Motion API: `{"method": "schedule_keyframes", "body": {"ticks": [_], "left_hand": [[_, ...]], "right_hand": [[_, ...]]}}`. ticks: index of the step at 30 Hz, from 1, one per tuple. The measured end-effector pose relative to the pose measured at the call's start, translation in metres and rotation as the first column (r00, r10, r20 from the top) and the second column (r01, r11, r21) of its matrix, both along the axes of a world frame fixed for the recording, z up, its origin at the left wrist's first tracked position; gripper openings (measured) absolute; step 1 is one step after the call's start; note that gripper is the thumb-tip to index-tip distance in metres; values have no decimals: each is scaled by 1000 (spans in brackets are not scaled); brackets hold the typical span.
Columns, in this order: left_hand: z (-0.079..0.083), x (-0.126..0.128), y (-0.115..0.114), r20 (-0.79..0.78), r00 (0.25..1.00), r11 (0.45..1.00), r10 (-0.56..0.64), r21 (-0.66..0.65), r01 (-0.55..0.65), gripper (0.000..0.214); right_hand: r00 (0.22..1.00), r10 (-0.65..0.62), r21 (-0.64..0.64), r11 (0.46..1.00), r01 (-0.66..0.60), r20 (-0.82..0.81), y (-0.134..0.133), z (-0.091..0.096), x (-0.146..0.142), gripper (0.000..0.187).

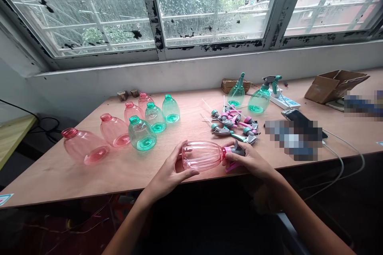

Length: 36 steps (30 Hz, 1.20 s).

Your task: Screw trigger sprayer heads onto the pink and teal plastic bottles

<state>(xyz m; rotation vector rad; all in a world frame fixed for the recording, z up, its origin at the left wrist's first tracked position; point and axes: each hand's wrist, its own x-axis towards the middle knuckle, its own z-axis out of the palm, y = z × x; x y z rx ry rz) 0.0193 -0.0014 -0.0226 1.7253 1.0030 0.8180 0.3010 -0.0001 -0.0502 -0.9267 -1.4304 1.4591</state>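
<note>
A clear pink spray bottle (pixel 203 155) lies sideways between my hands at the table's front edge. My left hand (pixel 176 167) is wrapped round its base end. At the neck, my right hand (pixel 243 159) grips a pink and grey spray head (pixel 235 150), which meets the bottle's mouth; its trigger is partly hidden by my fingers. Just beyond lies a pile of loose spray heads (pixel 230 121), pink, green and grey, some with thin tubes. To the left stand several open pink bottles (pixel 113 129) and three open green bottles (pixel 142 135).
Two green bottles with spray heads (pixel 259 99) stand at the back near a power strip (pixel 285 99). A phone (pixel 303 121) with a white cable (pixel 341 163) lies to the right, beside a blurred patch. An open cardboard box (pixel 332 85) sits further right. Windows line the wall behind.
</note>
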Motion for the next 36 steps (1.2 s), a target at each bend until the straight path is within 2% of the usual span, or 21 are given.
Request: {"method": "schedule_keyframes", "body": {"ticks": [16,21,27,31,33,36], "left_hand": [[-1,0,1,-4,1000,1000,6,20,-6,86],[-7,2,2,-6,1000,993,7,122,-7,88],[-10,3,-2,-121,989,930,84,365,-34,88],[-11,4,-5,-89,995,923,47,385,-9,86],[-12,3,-6,-52,998,936,35,352,-14,87],[-15,2,-6,27,999,963,22,270,-28,100]], "right_hand": [[1000,9,4,1000,-9,-18,0,1,0,32],[999,19,-9,1000,-20,-50,2,1,-1,31],[996,19,-49,999,-24,-88,3,2,-1,30],[992,13,-56,998,-20,-124,1,-2,3,28],[983,53,-47,997,-62,-176,-2,-4,9,40],[983,84,37,996,-79,-166,-8,-5,22,78]]}}
